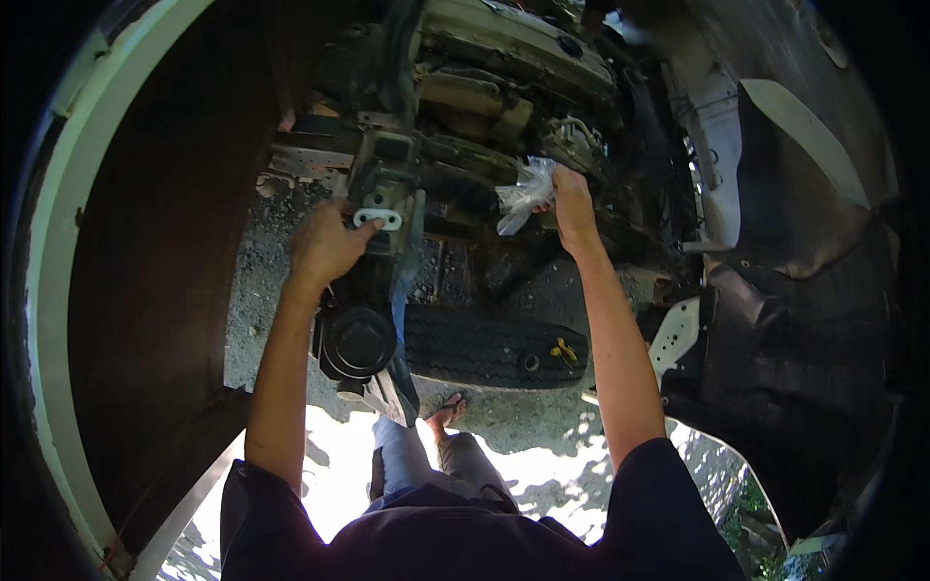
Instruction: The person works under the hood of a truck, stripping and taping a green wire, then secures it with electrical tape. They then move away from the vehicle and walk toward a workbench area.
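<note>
My left hand [325, 247] is at a metal frame bracket [392, 184], with a finger on a small white oval plate [378, 219] that has holes in it. The plate lies against the bracket's face; whether the thumb grips it from behind is hidden. In my right hand [573, 201], raised over the engine bay, is a crumpled clear plastic bag [526, 197], pinched between the fingers. I cannot make out anything inside the bag. Below my left hand sits a round black canister [358, 339].
The engine [504, 58] fills the far middle. A tyre [475, 347] lies on the gravel near my feet, with a small yellow tool [563, 351] on it. A dark panel [165, 261] stands at the left, and torn dark lining [804, 358] hangs at the right.
</note>
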Demonstrator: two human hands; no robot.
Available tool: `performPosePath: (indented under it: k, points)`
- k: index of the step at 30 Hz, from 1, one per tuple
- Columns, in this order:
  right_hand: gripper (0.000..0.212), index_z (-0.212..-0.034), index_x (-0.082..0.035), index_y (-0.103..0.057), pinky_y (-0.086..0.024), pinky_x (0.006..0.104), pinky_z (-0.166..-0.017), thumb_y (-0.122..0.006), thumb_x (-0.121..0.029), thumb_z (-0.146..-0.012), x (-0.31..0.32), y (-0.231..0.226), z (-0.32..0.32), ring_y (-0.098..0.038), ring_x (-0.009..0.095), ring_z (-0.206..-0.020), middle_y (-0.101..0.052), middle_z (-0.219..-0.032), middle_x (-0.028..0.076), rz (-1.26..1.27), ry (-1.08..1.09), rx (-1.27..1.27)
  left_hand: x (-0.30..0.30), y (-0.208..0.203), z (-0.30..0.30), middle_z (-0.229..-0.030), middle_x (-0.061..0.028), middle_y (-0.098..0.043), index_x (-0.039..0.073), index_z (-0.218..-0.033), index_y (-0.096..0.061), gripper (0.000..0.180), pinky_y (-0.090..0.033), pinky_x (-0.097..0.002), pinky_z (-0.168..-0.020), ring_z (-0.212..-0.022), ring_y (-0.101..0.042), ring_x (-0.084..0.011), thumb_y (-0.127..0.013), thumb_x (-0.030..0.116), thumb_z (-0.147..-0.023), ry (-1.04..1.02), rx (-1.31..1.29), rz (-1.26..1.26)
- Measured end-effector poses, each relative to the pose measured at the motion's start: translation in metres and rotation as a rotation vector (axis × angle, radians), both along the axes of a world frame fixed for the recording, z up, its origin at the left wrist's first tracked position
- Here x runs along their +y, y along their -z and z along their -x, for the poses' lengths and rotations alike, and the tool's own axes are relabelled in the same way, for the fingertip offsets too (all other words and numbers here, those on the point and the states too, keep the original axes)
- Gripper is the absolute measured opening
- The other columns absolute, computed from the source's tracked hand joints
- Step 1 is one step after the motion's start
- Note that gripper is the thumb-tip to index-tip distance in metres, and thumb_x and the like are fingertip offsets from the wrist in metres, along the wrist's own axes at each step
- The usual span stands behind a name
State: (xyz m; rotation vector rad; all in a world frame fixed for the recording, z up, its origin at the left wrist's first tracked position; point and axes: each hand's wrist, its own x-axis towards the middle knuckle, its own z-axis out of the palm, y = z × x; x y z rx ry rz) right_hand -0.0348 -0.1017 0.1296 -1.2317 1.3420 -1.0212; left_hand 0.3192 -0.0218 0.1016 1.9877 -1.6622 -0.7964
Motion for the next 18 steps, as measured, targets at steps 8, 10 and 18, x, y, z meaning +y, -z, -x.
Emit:
performPosePath:
  k: [8, 10, 18]
  points:
    - [0.025, -0.083, 0.003, -0.067, -0.042, 0.0370, -0.061, -0.070, -0.019, -0.095, 0.211, 0.115, 0.148, -0.058, 0.017, -0.064, -0.067, -0.073, 0.009, -0.179, 0.558, 0.444, -0.029, 0.029, -0.009, -0.087, -0.0153, -0.075, -0.001, -0.100, -0.075, 0.054, -0.055, -0.0385, -0.080, -0.085, -0.073, -0.0279, -0.087, 0.048, -0.080, 0.046, 0.062, -0.053]
    - [0.024, -0.083, 0.006, -0.067, -0.043, 0.0390, -0.064, -0.072, -0.015, -0.093, 0.242, 0.137, 0.164, -0.059, 0.021, -0.065, -0.068, -0.073, 0.013, -0.033, 0.665, 0.620, -0.030, 0.034, -0.013, -0.088, -0.0143, -0.075, -0.001, -0.099, -0.075, 0.051, -0.054, -0.0358, -0.081, -0.085, -0.071, -0.0232, -0.088, 0.045, -0.081, 0.067, 0.135, -0.046]
    - [0.037, -0.113, 0.004, -0.055, -0.049, 0.0523, -0.080, -0.069, -0.027, -0.099, 0.279, 0.223, 0.171, -0.063, 0.047, -0.091, -0.062, -0.102, 0.025, -0.059, 0.442, 1.081, -0.024, 0.044, -0.022, -0.098, -0.0111, -0.075, -0.002, -0.107, -0.072, 0.039, -0.052, -0.0298, -0.086, -0.090, -0.069, -0.0160, -0.086, 0.029, -0.087, 0.055, 0.468, -0.029]
